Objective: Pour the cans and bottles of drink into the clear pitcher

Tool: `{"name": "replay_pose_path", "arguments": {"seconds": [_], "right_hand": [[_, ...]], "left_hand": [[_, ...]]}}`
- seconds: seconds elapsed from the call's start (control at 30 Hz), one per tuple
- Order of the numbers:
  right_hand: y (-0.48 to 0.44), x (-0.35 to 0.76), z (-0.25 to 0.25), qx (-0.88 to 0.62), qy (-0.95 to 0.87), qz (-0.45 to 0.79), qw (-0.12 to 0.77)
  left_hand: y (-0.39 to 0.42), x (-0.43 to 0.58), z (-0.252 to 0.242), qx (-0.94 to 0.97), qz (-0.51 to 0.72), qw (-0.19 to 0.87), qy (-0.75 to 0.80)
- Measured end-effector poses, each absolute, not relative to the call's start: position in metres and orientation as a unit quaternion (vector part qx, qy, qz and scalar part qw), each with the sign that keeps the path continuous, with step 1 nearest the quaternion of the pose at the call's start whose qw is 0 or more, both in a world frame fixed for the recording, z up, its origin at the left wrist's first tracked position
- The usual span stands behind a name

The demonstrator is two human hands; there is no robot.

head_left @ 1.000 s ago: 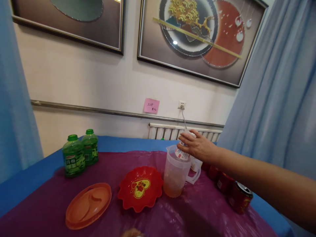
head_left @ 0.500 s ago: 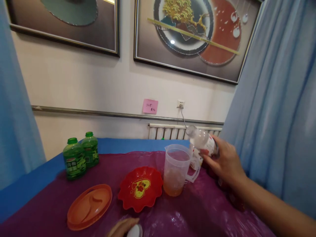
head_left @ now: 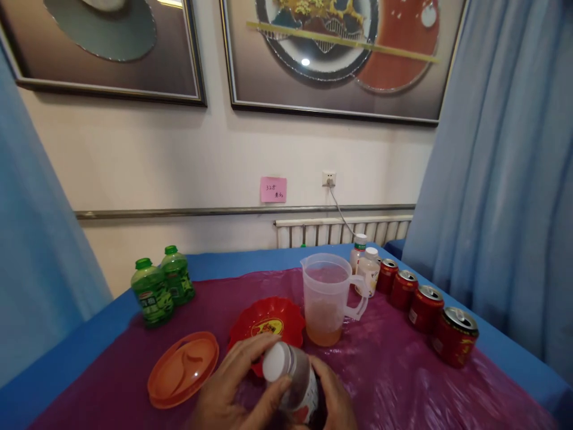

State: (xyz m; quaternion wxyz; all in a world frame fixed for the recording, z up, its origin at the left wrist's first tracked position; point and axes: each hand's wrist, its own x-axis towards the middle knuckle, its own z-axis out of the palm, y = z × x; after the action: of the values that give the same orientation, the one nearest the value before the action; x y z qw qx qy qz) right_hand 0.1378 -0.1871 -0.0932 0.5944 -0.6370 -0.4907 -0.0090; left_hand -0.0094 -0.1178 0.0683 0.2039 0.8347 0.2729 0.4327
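Note:
Close in front of me, a clear plastic bottle [head_left: 298, 373] with a white screw cap [head_left: 274, 361] is tilted toward the left. My right hand [head_left: 335, 397] wraps round the bottle's body, over a label with some red on it. At the top, my left hand [head_left: 242, 385] closes its thumb and fingers about the white cap. Just beyond my hands lies a red scalloped plate [head_left: 246, 319] with a yellow heart print, partly hidden by my left hand. A translucent measuring jug [head_left: 326, 298] stands right of the plate, amber liquid at its bottom.
An orange lid [head_left: 183, 370] lies at the left. Two green bottles [head_left: 152, 295] stand behind it. Two white-capped bottles [head_left: 367, 275] are behind the jug, and several red cans [head_left: 454, 337] line the right side. Purple sheeting [head_left: 389, 382] covers part of the blue table.
My right hand has come back from beside the jug with the bottle, which is now capped. Both hands meet on it at the front. The view has shifted, showing the cans.

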Motion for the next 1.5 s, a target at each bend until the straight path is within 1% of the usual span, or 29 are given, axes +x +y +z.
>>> {"name": "replay_pose_path", "arguments": {"seconds": [0.13,0.27,0.43,0.57,0.73,0.9,0.97,1.07,1.13,1.17,1.2,1.33,1.4,1.5], "right_hand": [[-0.185,0.136,-0.110,-0.656,-0.483,-0.061,0.576],[-0.182,0.134,-0.114,-0.662,-0.476,-0.109,0.568],[-0.182,0.137,-0.108,-0.644,-0.499,-0.074,0.575],[-0.184,0.139,-0.104,-0.663,-0.487,-0.063,0.566],[-0.186,0.140,-0.096,-0.677,-0.491,-0.065,0.544],[-0.188,0.140,-0.090,-0.678,-0.491,-0.025,0.547],[-0.189,0.141,-0.090,-0.677,-0.488,-0.005,0.551],[-0.189,0.142,-0.093,-0.676,-0.480,0.007,0.560],[-0.188,0.142,-0.094,-0.665,-0.482,0.021,0.569],[-0.188,0.143,-0.094,-0.661,-0.483,0.029,0.574],[-0.188,0.143,-0.093,-0.658,-0.483,0.037,0.577],[-0.189,0.143,-0.092,-0.658,-0.472,0.048,0.584],[-0.190,0.144,-0.093,-0.654,-0.471,0.048,0.590],[-0.190,0.145,-0.096,-0.636,-0.482,0.053,0.600]], "left_hand": [[-0.111,-0.003,0.070,0.868,0.396,0.165,0.250],[-0.107,-0.001,0.077,0.880,0.389,0.134,0.236],[-0.107,0.002,0.091,0.900,0.351,0.130,0.225],[-0.104,-0.002,0.091,0.915,0.302,0.167,0.208],[-0.107,0.005,0.081,0.910,0.274,0.236,0.205],[-0.111,0.020,0.081,0.881,0.320,0.251,0.239],[-0.109,0.019,0.079,0.879,0.319,0.267,0.232],[-0.104,0.016,0.073,0.864,0.284,0.362,0.205],[-0.102,0.016,0.067,0.832,0.286,0.433,0.196],[-0.102,0.018,0.064,0.818,0.299,0.448,0.204],[-0.102,0.020,0.062,0.809,0.316,0.443,0.222],[-0.105,0.027,0.063,0.812,0.344,0.353,0.313],[-0.107,0.028,0.068,0.819,0.341,0.332,0.320],[-0.106,0.026,0.075,0.832,0.331,0.332,0.296]]}}
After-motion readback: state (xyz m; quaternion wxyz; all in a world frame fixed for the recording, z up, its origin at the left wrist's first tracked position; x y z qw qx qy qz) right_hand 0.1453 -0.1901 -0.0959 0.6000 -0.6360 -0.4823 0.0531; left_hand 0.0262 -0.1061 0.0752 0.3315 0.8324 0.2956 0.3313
